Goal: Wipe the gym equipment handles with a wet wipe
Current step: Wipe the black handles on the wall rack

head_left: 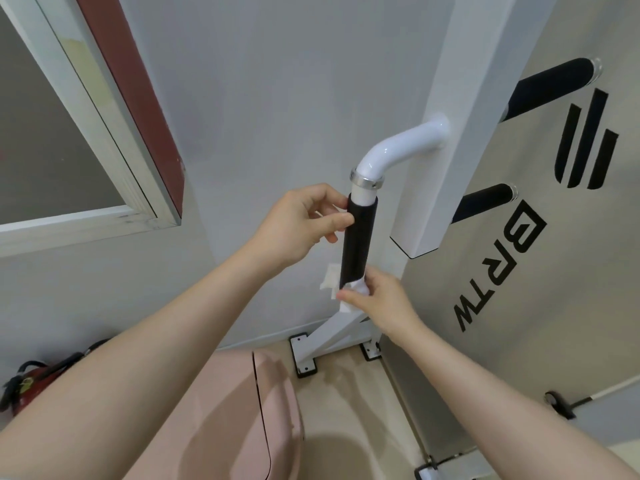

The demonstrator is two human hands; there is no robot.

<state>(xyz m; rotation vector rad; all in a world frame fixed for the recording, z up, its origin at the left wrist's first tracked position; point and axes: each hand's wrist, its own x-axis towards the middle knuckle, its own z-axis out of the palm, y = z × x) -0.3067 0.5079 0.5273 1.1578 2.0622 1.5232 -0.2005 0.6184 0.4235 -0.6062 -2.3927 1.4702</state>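
Gym equipment fills the right of the view: a grey panel [502,271] printed with the black letters BRTW, and beside it a white upright post [446,133] standing against a pale wall [277,81]. A window frame [104,140] with a dark red edge is seen at the left. From the post a white bent tube [398,147] curves downward to a metal collar [367,180], below which the black foam handle [358,240] hangs nearly upright. Two more black grips [554,88] project from the panel. The left hand [298,226] is placed at the upper part of the handle, thumb and fingertips curled against its left side. The right hand [377,299] is closed around the handle's lower end, and the white wet wipe [353,292] is pinched there between fingers and foam, with a loose flap sticking out to the left. A pink bin [242,410] stands on the floor below.
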